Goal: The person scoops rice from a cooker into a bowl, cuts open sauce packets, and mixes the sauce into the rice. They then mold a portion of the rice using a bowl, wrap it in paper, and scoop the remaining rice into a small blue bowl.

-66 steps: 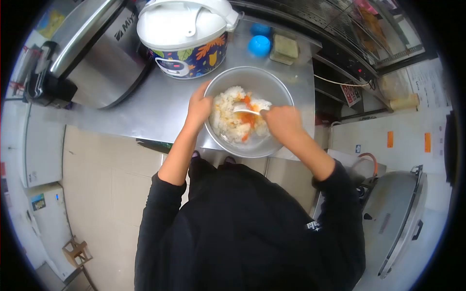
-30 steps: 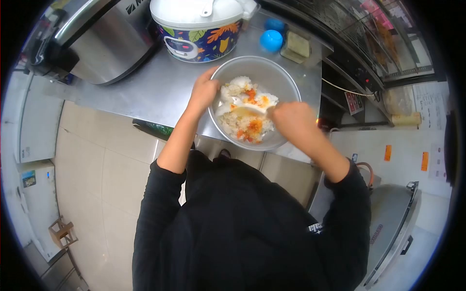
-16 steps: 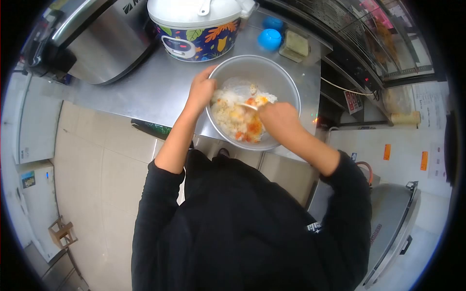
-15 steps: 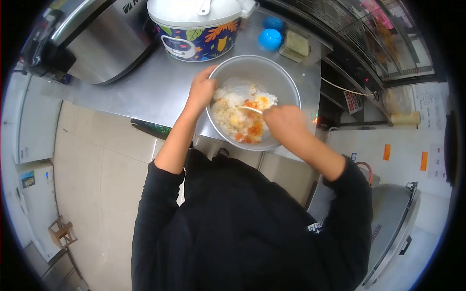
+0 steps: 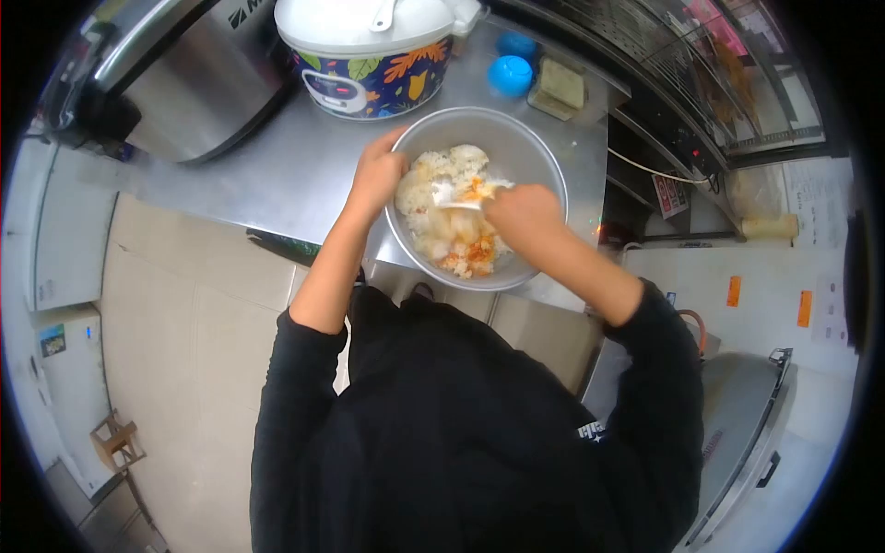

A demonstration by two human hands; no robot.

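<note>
A round metal bowl [image 5: 544, 166] stands at the front edge of the steel counter [image 5: 212, 189]. Inside it lies white rice [image 5: 419, 198] with an orange-red topping [image 5: 477, 253] toward the near right side. My left hand [image 5: 378, 172] grips the bowl's left rim. Over the right half of the bowl, my right hand [image 5: 524, 217] is closed round a white spoon [image 5: 461, 205], whose head is in the rice and partly blurred by motion.
Behind the bowl is a patterned rice cooker [image 5: 378, 83] with a white lid. A large steel cooker [image 5: 203, 83] stands at the left. Blue cups [image 5: 510, 76] and a square container [image 5: 558, 88] sit behind right, near a dark rack [image 5: 682, 101].
My right hand and the spoon have moved a little to the left. The rice has shifted, with more heaped at the bowl's far left, and the topping is more mixed in.
</note>
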